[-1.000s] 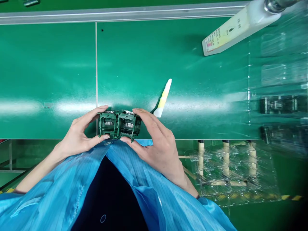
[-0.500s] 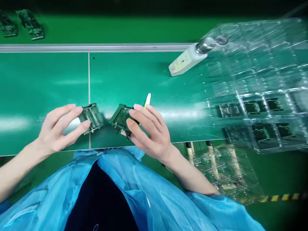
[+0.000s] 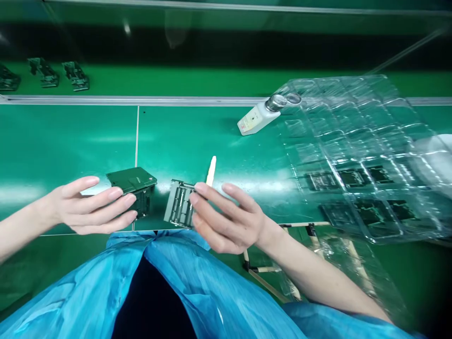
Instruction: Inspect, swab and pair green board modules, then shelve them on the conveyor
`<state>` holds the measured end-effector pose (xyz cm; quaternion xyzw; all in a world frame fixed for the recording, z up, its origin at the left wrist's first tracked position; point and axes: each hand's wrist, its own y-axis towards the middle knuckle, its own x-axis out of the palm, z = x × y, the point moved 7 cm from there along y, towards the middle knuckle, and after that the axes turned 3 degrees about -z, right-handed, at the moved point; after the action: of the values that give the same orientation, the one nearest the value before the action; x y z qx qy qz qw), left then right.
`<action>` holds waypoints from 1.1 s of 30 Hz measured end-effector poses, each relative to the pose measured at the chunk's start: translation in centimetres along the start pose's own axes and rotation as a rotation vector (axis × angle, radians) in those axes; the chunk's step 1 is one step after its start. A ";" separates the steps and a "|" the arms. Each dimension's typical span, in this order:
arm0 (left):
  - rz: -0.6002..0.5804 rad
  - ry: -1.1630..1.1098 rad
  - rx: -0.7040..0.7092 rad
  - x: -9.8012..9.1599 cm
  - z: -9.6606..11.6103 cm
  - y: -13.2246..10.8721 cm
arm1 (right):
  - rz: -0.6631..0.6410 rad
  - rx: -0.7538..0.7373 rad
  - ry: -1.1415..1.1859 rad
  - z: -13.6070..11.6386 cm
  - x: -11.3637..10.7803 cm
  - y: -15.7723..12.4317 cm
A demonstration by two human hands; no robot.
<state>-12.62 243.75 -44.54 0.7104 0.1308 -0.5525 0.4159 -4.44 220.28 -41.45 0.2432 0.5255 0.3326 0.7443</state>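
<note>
My left hand (image 3: 93, 207) grips a green circuit-board module (image 3: 132, 182) at its left side, board face up, just above the green mat (image 3: 70, 141). My right hand (image 3: 226, 219) holds a second module (image 3: 179, 209) by its right edge, with its grey ribbed side turned toward me. The two modules sit side by side with a small gap between them, near the mat's front edge. The fingers of both hands are fairly straight but press on the parts.
A white-and-yellow stick (image 3: 211, 170) lies behind my right hand. A white bottle (image 3: 257, 118) lies on its side further back. Clear blister trays (image 3: 353, 141) holding green parts fill the right. More modules (image 3: 75, 75) rest beyond the metal rail (image 3: 141, 100).
A second ago both hands held the two modules joined as one block. They have come apart, one in each hand, and each has been turned over. The view has tilted up.
</note>
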 end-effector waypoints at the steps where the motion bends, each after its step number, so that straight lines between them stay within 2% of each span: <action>1: 0.046 0.024 -0.038 0.1 0.1 0.1 | 0.031 0.081 0.031 0.2 0.4 -0.4; 3: 0.165 0.005 -0.175 0.2 0.0 0.4 | 0.127 0.318 0.213 1.0 1.4 -1.4; 4: 0.239 -0.076 -0.285 0.3 -0.2 0.5 | 0.189 0.476 0.363 1.5 2.2 -2.0; 6: 0.423 -0.428 -0.633 1.1 -1.4 0.0 | 0.345 0.884 0.779 2.4 4.7 -3.9; 7: 0.498 -0.629 -0.817 2.1 -1.7 -0.4 | 0.440 1.119 1.017 2.4 6.4 -4.9; 9: 0.629 -1.020 -1.140 4.6 -1.3 -1.0 | 0.599 1.517 1.417 1.1 9.7 -6.1; 10: 0.694 -1.210 -1.272 5.8 -0.8 -1.0 | 0.669 1.664 1.583 0.3 11.0 -6.1; 13: 0.970 -1.780 -1.554 8.9 1.4 0.1 | 0.869 1.910 1.981 -1.8 13.5 -5.0; 15: 1.158 -2.021 -1.637 9.9 2.5 1.2 | 1.022 1.981 2.190 -2.7 14.3 -4.1; 18: 1.251 -2.103 -1.638 10.1 2.8 2.0 | 1.062 1.958 2.244 -2.7 14.4 -3.5; 21: 1.201 -1.998 -1.584 9.9 1.9 1.0 | 0.914 1.912 2.105 -2.0 14.0 -4.4; 23: 1.021 -1.798 -1.549 9.8 0.8 -0.7 | 0.729 1.850 1.832 -0.7 13.6 -6.0; 25: 0.752 -1.445 -1.496 9.4 -0.7 -2.7 | 0.449 1.698 1.439 0.8 12.8 -7.6; 27: 0.551 -1.142 -1.435 9.1 -1.9 -4.5 | 0.080 1.446 1.084 1.6 12.2 -7.7; 29: 0.407 -1.015 -1.381 9.3 -2.5 -5.9 | -0.280 1.155 0.877 0.9 12.1 -6.7; 30: 0.313 -0.975 -1.328 9.5 -2.6 -6.2 | -0.420 1.019 0.819 0.3 12.1 -5.9; 31: 0.137 -0.831 -1.189 9.6 -2.4 -5.8 | -0.528 0.894 0.780 -0.6 12.1 -5.0; 32: 0.033 -0.664 -1.021 9.5 -2.0 -5.4 | -0.598 0.782 0.745 -1.4 12.1 -3.9; 33: -0.018 -0.539 -0.848 9.5 -1.4 -4.9 | -0.652 0.695 0.703 -2.1 12.4 -2.9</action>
<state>-11.43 245.20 -55.12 0.3098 0.2379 -0.6183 0.6820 -2.92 227.66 -51.89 0.1739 0.8663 -0.0440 0.4662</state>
